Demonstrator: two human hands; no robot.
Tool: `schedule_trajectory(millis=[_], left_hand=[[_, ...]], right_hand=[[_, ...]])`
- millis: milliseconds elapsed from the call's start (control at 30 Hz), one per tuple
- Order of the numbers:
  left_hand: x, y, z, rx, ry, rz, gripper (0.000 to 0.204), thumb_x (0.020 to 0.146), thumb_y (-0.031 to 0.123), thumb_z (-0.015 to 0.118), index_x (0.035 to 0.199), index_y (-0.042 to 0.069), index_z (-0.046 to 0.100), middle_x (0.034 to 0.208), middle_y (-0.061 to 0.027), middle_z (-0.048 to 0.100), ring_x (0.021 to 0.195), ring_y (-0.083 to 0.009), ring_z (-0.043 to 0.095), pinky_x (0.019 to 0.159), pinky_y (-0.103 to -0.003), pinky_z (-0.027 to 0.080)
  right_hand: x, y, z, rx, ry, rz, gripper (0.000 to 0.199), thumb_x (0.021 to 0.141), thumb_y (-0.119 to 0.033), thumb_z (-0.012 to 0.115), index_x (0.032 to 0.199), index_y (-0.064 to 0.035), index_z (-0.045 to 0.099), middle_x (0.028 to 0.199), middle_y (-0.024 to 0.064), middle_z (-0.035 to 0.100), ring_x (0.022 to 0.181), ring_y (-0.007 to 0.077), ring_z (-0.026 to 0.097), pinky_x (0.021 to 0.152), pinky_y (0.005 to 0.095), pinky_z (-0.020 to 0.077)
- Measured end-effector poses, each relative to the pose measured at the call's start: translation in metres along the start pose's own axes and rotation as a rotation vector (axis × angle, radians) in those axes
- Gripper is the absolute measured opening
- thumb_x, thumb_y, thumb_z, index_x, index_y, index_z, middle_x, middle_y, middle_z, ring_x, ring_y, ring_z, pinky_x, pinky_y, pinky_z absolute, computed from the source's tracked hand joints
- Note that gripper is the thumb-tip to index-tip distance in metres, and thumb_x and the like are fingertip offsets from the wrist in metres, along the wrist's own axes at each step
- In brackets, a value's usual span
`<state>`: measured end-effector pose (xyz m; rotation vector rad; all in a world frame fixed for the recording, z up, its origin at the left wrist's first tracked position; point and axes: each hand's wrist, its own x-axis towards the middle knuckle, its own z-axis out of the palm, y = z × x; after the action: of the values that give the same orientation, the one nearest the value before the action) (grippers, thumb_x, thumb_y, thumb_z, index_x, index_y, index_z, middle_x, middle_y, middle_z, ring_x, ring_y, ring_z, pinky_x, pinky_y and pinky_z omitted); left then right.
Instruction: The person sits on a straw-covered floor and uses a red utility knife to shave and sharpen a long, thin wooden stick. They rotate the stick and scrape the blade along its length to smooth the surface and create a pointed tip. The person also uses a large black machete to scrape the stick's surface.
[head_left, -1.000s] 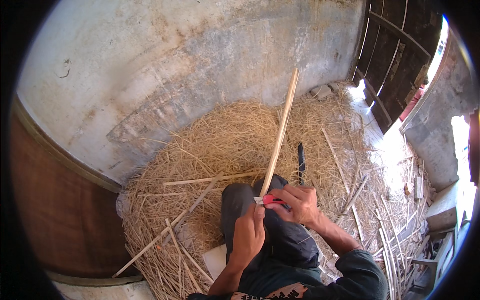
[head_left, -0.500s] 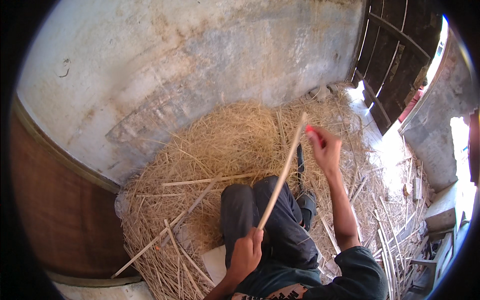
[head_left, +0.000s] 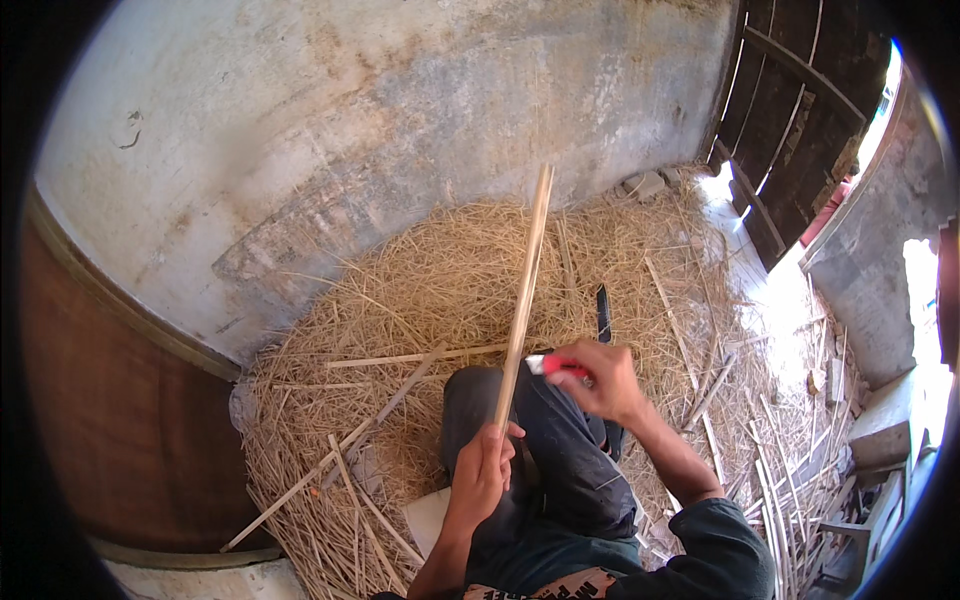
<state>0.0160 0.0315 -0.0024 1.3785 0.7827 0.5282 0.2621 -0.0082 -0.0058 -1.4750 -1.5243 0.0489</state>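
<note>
A long pale wooden stick [head_left: 525, 290] stands tilted upward in front of me, its far end against the view of the wall. My left hand [head_left: 481, 476] is wrapped round its lower end, above my knees. My right hand [head_left: 600, 378] grips a red utility knife [head_left: 566, 368], slightly blurred by motion. The knife's silvery tip points left and lies close to the stick's right side; whether it touches the stick I cannot tell.
Straw-like shavings [head_left: 450, 270] cover the floor, with several loose sticks [head_left: 290, 500] at left and right. Beyond my right leg lies a dark narrow strip [head_left: 603, 312]. A stained wall [head_left: 400, 120] rises ahead, and a dark plank door [head_left: 790, 110] stands at the far right.
My right hand with the knife has come down from near the stick's top toward my knees. The stick has swung left and more upright, my left hand still round its lower end.
</note>
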Motion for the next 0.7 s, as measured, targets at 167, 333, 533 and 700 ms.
schedule_trajectory(millis=[167,333,533,700], left_hand=[[0.007,0.008,0.008,0.194,0.059,0.155,0.043,0.118,0.036,0.034,0.101,0.004,0.056,0.074,0.0018,0.045,0.064,-0.0058,0.040,0.056,-0.026,0.036],[0.008,0.010,0.015,0.569,0.154,0.163,0.034,0.115,0.028,0.041,0.110,-0.001,0.058,0.077,-0.0252,0.066,0.074,-0.0462,0.068,0.063,-0.052,0.050],[0.004,0.020,0.020,0.743,0.225,0.211,0.027,0.113,0.026,0.045,0.108,0.001,0.055,0.076,-0.0269,0.066,0.073,-0.0506,0.066,0.063,-0.058,0.048],[0.005,0.022,0.018,0.782,0.248,0.201,0.026,0.113,0.026,0.047,0.106,0.002,0.055,0.073,-0.0263,0.065,0.071,-0.0500,0.066,0.062,-0.058,0.048]], right_hand=[[-0.009,-0.017,0.012,-0.080,-0.035,-0.100,0.027,0.087,-0.032,0.084,0.105,-0.0129,0.076,0.079,0.0026,0.067,0.063,0.0236,0.069,0.053,0.0354,0.0533],[-0.010,-0.026,0.012,-0.132,-0.059,-0.161,0.030,0.084,-0.033,0.085,0.103,-0.0126,0.076,0.074,0.0024,0.063,0.058,0.0231,0.066,0.051,0.0353,0.0513],[0.002,-0.031,0.002,-0.183,-0.030,-0.197,0.029,0.085,-0.035,0.085,0.105,-0.0148,0.076,0.074,0.0009,0.063,0.057,0.0221,0.066,0.049,0.0349,0.0508],[0.014,-0.029,0.000,-0.158,-0.020,-0.232,0.028,0.084,-0.034,0.085,0.103,-0.0149,0.077,0.075,0.0008,0.065,0.057,0.0221,0.066,0.050,0.0349,0.0514]])
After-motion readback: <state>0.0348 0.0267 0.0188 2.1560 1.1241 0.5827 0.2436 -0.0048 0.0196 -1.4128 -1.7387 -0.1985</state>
